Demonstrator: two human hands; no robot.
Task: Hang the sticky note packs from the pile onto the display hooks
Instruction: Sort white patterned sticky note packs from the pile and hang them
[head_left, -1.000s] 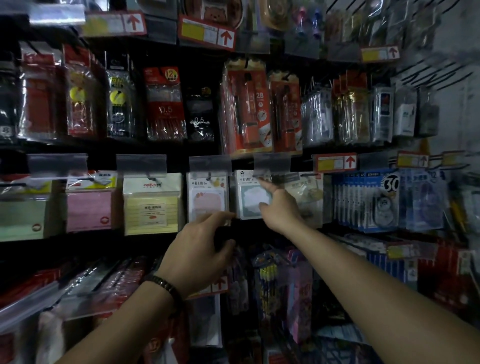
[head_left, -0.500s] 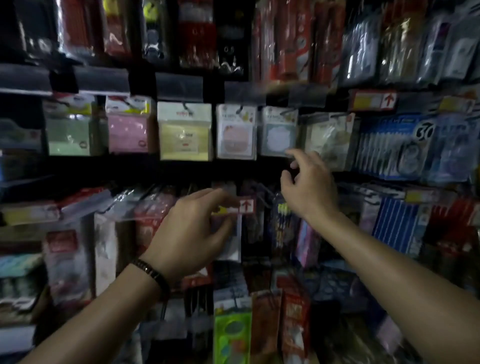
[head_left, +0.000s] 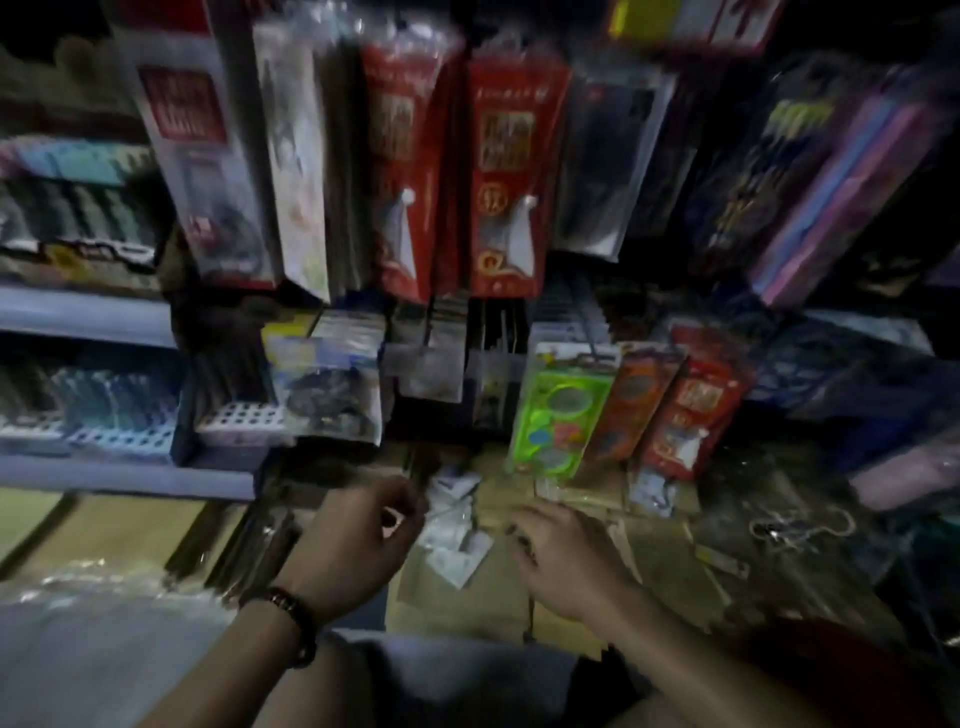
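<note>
A small pile of pale sticky note packs (head_left: 454, 530) in clear wrappers lies on brown cardboard (head_left: 498, 597) low down in front of the rack. My left hand (head_left: 358, 535) hovers just left of the pile with its fingers loosely curled and nothing in it. My right hand (head_left: 566, 551) hangs just right of the pile, fingers relaxed and pointing down-left, also holding nothing. The frame is blurred. The display hooks with hung note packs are out of view above.
Red hanging packs (head_left: 501, 171) and other stationery fill the rack above. A green toy pack (head_left: 558, 410) and orange-red packs (head_left: 685, 410) lean behind the pile. Grey shelves (head_left: 104, 317) stand at left. A metal hook (head_left: 800, 527) lies on the floor at right.
My view has swung down from the hook row to the floor. Both hands have dropped from the rack to either side of the pile.
</note>
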